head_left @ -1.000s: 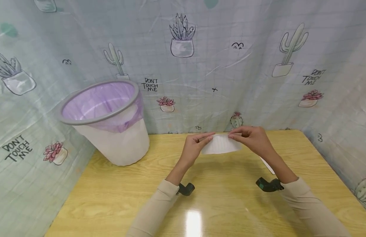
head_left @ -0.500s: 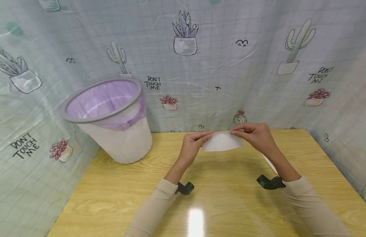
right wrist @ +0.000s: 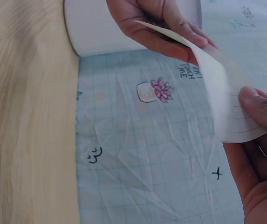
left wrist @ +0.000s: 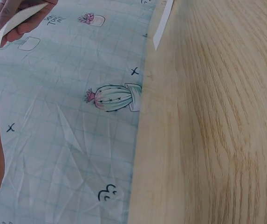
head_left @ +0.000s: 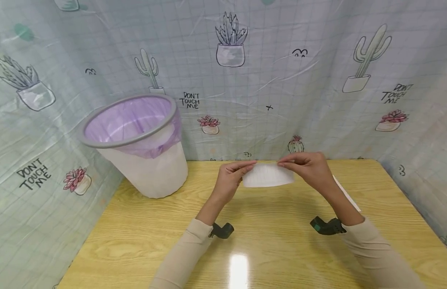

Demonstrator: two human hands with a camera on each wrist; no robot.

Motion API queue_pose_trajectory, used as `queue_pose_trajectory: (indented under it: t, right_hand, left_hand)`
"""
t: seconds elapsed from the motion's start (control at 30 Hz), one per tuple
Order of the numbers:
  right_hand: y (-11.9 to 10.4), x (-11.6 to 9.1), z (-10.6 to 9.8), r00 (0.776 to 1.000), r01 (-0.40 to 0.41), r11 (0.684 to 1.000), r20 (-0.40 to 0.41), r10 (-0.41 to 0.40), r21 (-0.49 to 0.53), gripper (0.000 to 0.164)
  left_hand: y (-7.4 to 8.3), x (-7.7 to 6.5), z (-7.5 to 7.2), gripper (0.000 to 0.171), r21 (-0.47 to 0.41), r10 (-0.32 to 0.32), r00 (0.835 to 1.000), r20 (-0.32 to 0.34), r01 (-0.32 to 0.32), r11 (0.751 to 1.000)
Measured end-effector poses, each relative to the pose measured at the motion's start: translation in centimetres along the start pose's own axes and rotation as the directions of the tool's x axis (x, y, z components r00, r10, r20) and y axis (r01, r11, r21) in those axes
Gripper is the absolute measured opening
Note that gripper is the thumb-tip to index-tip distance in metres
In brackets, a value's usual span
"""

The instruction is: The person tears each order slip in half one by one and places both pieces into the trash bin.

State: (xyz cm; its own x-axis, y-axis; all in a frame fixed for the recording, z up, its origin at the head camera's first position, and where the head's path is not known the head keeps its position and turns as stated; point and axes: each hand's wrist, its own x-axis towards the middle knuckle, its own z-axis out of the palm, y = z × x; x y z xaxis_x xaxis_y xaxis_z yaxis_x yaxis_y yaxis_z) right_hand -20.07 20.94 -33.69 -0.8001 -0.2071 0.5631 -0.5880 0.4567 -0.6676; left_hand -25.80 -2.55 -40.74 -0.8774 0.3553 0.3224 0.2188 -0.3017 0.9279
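Currently holds up a lined sheet (head_left: 268, 176) over the table (head_left: 162, 249), well right of the bin (head_left: 154, 172), lower edge hanging free. With the left hand (head_left: 228, 176), on the side toward bin, pinches the upper part betw. thumb and fingers; with the right hand (head_left: 310, 166), on the side away from bin, pinches likewise. Bends in a soft curve, per right wrist view; can't tell if single or folded.

Compared w/ a moment ago, sits a touch nearer the bin, pinched much the same at both ends. Also bares, on the far-from-bin side of right forearm, a white strip (head_left: 346, 193) lying on table, partly hidden by the arm. Suggests, as a judgement, only a small shift mid-hold: no release, no plain tear, work on the sheet ongoing in mid-air.

On the bin, shows a grey rim (head_left: 113, 145) & purple liner (head_left: 129, 118). Behind bin, shows a pale cloth (head_left: 259, 80) w/ cacti & "Don't touch me" print. Closer to viewer than bin, shows beige sleeves (head_left: 183, 253) & black wrist cams (head_left: 326, 226).
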Motion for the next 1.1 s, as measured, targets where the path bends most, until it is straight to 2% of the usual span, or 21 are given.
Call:
queue_pose_trajectory:
  t: [0.23,0.33,0.47,0.67,0.9,1.1]
  right_hand:
    - [0.0,0.1,0.8,0.999,-0.023,0.999,-0.038,0.025,0.048,0.009]
    - [-0.1,0.2,0.9,0.996,-0.057,0.997,-0.06,0.06,0.047,0.009]
    - [-0.3,0.2,0.9,0.992,-0.1,0.993,-0.071,0.105,0.069,0.009]
    - [-0.5,0.2,0.8,0.992,-0.111,0.991,-0.059,0.116,0.074,0.009]
    - [-0.7,0.4,0.8,0.993,-0.095,0.994,-0.067,0.099,0.061,0.01]
    - [-0.5,0.5,0.8,0.994,-0.083,0.995,-0.07,0.087,0.063,0.01]
  left_hand:
    - [0.1,0.1,-0.4,0.02,-0.089,-0.003,1.0,-0.031,0.0,0.996]
    - [0.2,0.1,-0.5,0.019,-0.186,0.007,1.0,-0.03,-0.013,0.982]
    - [0.5,0.0,-0.9,0.019,-0.262,0.035,0.999,-0.033,-0.042,0.964]
    - [0.9,0.0,-1.1,0.018,-0.238,0.026,0.999,-0.03,-0.032,0.971]
    - [2.0,-0.2,-1.3,0.026,-0.126,0.026,1.0,-0.01,-0.028,0.992]
    - [2.6,-0.3,-1.7,0.027,-0.083,0.035,0.999,0.025,-0.033,0.996]
